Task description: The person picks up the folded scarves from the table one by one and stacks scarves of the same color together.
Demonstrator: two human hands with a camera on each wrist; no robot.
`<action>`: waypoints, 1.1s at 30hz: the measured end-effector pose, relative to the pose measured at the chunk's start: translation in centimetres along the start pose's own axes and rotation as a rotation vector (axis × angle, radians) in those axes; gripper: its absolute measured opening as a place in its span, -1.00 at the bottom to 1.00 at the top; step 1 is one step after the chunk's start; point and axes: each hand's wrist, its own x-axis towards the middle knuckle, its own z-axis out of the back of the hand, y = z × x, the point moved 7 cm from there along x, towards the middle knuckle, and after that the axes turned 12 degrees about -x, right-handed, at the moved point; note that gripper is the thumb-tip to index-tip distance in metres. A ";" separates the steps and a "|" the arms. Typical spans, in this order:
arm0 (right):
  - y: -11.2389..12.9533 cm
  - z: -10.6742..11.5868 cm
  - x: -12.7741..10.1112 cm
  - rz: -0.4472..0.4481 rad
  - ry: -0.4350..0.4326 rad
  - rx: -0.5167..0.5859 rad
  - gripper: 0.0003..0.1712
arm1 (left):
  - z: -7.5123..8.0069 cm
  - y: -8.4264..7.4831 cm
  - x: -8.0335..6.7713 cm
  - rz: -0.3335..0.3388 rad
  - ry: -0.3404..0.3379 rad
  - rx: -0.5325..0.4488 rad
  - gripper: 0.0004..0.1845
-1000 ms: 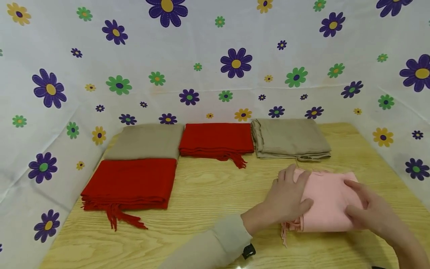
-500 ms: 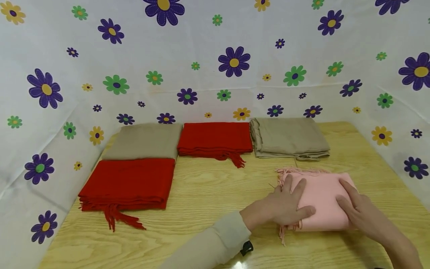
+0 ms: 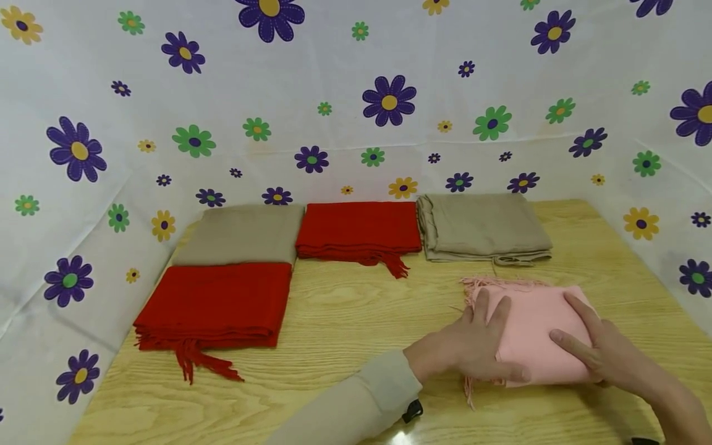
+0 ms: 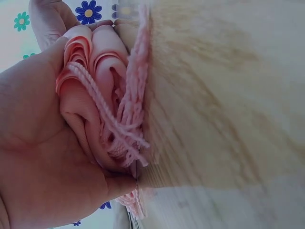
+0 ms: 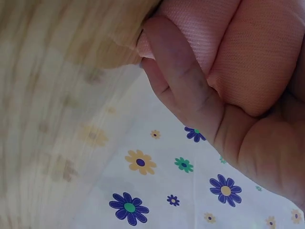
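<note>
Both hands have slid a little lower on the folded pink scarf [image 3: 534, 330] since a moment ago — it lies on the wooden table [image 3: 345, 321], just in front of the right-hand beige scarf [image 3: 484, 227]. Left hand [image 3: 473, 343] grips the scarf's left edge, thumb curled under the fringe. Right hand [image 3: 597, 352] holds its right edge, thumb tucked beneath. Left of the pink scarf lie a red scarf [image 3: 358, 232], another beige scarf [image 3: 241, 235] and a nearer red scarf [image 3: 214, 306] — all folded.
</note>
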 end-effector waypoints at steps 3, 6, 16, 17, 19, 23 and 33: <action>-0.4 0.1 0.0 -0.014 0.022 0.041 -0.07 | -0.1 -0.2 0.5 -0.003 -0.006 -0.008 0.14; -0.9 0.5 -0.1 -0.032 0.037 0.061 -0.06 | -0.1 -0.8 1.3 -0.027 -0.017 -0.011 0.14; -2.3 1.5 0.5 -0.062 0.035 0.085 -0.04 | 0.5 -1.1 3.2 -0.024 0.003 -0.055 0.16; -2.4 1.5 0.6 -0.062 0.036 0.086 -0.04 | 0.6 -1.1 3.3 -0.028 -0.001 -0.045 0.20; -2.5 1.7 0.7 -0.063 0.039 0.092 -0.04 | 0.6 -1.1 3.5 -0.037 -0.006 -0.015 0.29; -3.0 1.7 0.9 -0.067 0.062 0.118 -0.03 | 0.7 -1.0 3.6 -0.095 0.001 0.055 0.44; -3.5 2.3 1.9 0.000 0.020 0.011 -0.07 | 2.4 -0.4 3.6 -0.224 -0.053 0.138 -0.07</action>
